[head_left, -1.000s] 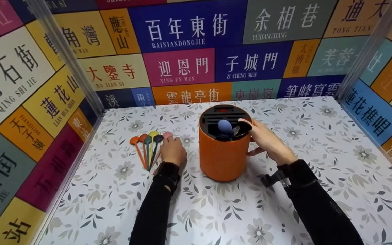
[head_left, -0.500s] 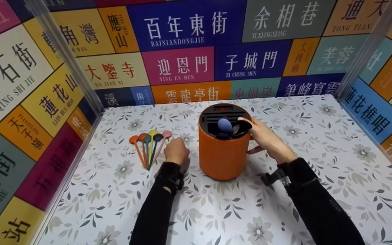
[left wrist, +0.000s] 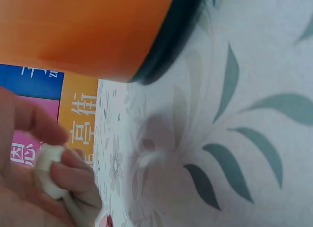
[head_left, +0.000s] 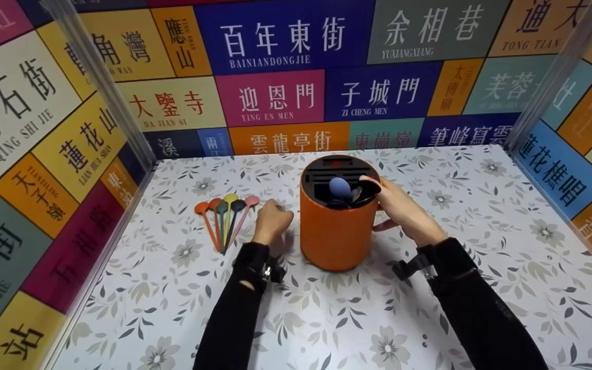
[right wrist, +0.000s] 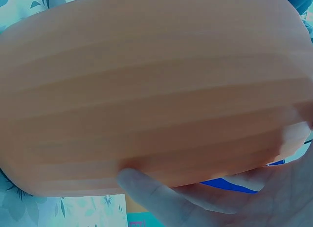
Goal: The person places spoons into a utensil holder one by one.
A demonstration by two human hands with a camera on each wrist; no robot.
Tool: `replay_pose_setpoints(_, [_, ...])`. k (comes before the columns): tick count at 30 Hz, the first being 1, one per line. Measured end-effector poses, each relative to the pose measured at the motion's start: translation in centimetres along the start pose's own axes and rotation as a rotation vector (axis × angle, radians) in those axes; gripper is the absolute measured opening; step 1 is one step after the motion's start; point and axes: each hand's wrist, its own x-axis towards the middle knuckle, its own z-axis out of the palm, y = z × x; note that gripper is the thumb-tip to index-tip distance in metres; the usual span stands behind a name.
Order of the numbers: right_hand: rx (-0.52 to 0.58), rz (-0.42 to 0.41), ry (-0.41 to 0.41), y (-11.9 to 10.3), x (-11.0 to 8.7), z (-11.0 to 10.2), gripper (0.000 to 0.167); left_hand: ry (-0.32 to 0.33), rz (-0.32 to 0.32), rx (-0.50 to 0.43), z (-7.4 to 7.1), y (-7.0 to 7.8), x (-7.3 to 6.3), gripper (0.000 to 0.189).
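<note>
An orange utensil holder [head_left: 336, 236] with a black slotted top stands upright on the table. A lavender spoon [head_left: 339, 188] and dark pieces stick up at its front opening. My right hand [head_left: 404, 208] grips the holder at its right side, thumb over the rim; in the right wrist view its fingers [right wrist: 146, 190] lie against the orange wall. Between the holder and a fan of coloured spoons [head_left: 222, 218], my left hand [head_left: 274, 221] is curled. The left wrist view shows its fingers round a cream spoon-like piece [left wrist: 49, 172], mostly hidden by them.
The fanned spoons lie flat with their handle ends together, left of my left hand. Panels printed with street names [head_left: 270, 97] wall the table [head_left: 388, 318] at the back and both sides.
My left hand has drawn back to the right, away from the pink spoon, which now shows whole in the fan. The right hand and the holder have stayed about where they were.
</note>
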Motion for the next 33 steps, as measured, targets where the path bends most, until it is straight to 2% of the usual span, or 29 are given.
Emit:
replay_pose_setpoints(6, [0.005, 0.001, 0.001, 0.0, 0.2, 0.1, 0.077, 0.094, 0.099, -0.003, 0.0, 0.0, 0.2, 0.025])
replay_pose_setpoints(15, [0.005, 0.002, 0.000, 0.1, 0.2, 0.1, 0.078, 0.102, 0.070, -0.114, -1.0, 2.1, -0.1, 0.038])
replay_pose_setpoints(19, [0.009, -0.005, 0.006, 0.1, 0.2, 0.1, 0.077, 0.089, 0.068, -0.236, -1.4, 3.1, -0.5, 0.038])
replay_pose_setpoints(23, [0.008, -0.011, 0.008, 0.2, 0.2, 0.1, 0.077, 0.095, 0.100, -0.395, -1.8, 3.8, -0.9, 0.039])
replay_pose_setpoints(26, [0.003, -0.009, 0.007, 0.3, 0.3, 0.1, 0.077, 0.116, 0.139, -0.470, -2.1, 4.3, -1.0, 0.039])
replay_pose_setpoints(33, [0.002, 0.010, 0.012, 0.2, 0.4, 0.1, 0.080, 0.100, 0.180, -0.632, -3.1, 5.7, -1.6, 0.038])
